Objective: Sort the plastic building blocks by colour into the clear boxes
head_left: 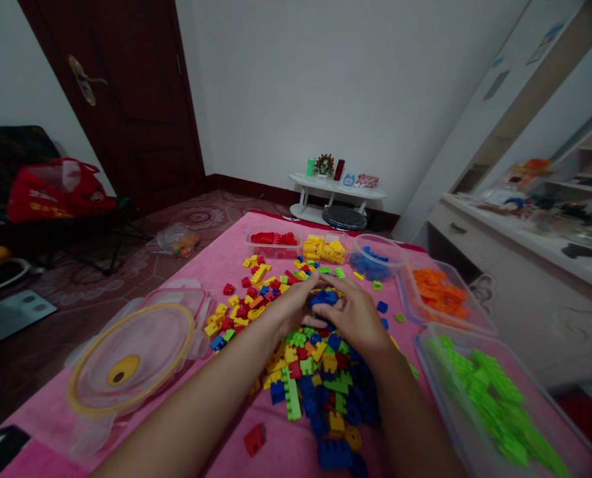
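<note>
The bench is covered in pink cloth and laid out by colour along its far and right edges. At the right, a green-block box is set nearest and an orange-block box just beyond it; along the far edge stand a round blue-block tub, a yellow-block box and a red-block box. A stack of clear lids is laid flat at the left, out of the way. In the middle, a mixed pile of blocks is spread under and between the forearms.

Over the pile, the left hand and the right hand are brought together, cupped, with the fingers curved around a few blue blocks. Which hand bears more of them cannot be told, since much of the handful is hidden.

The step in hand is judged to be gathering by colour, and it is best done with the palms low and close, so that dropped pieces are caught by the pile. Strays of another colour are best picked out before the handful is lifted, and the forearms are best raised a little so that loose pieces are not swept aside. The lone red block near the front is easily overlooked.
</note>
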`<state>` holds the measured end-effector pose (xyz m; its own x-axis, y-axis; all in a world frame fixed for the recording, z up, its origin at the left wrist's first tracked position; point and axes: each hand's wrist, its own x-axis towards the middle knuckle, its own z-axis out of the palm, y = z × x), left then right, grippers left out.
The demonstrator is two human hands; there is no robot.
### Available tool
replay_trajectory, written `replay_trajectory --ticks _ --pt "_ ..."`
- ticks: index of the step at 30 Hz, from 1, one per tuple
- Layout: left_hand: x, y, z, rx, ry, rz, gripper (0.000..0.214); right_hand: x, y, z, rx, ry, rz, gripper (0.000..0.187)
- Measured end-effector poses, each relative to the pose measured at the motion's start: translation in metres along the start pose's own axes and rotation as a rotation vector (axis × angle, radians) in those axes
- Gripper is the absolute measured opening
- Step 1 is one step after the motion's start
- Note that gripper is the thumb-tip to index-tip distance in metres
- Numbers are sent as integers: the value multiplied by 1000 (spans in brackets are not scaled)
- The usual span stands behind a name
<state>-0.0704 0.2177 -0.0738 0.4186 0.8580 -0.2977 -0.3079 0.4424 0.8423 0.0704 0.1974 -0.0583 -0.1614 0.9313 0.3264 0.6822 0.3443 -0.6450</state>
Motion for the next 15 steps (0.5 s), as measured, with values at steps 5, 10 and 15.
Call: replay_trajectory --ticks 5,10,15 --pt "5 4 -9 -241 50 -91 31 -4 6 -30 -107 -102 128 23" --pt "7 11 -15 -373 145 -35 11 -12 11 -53 -473 -548 384 25" --pt "7 15 -17 -544 205 -65 14 -12 9 -38 -603 -595 377 22"
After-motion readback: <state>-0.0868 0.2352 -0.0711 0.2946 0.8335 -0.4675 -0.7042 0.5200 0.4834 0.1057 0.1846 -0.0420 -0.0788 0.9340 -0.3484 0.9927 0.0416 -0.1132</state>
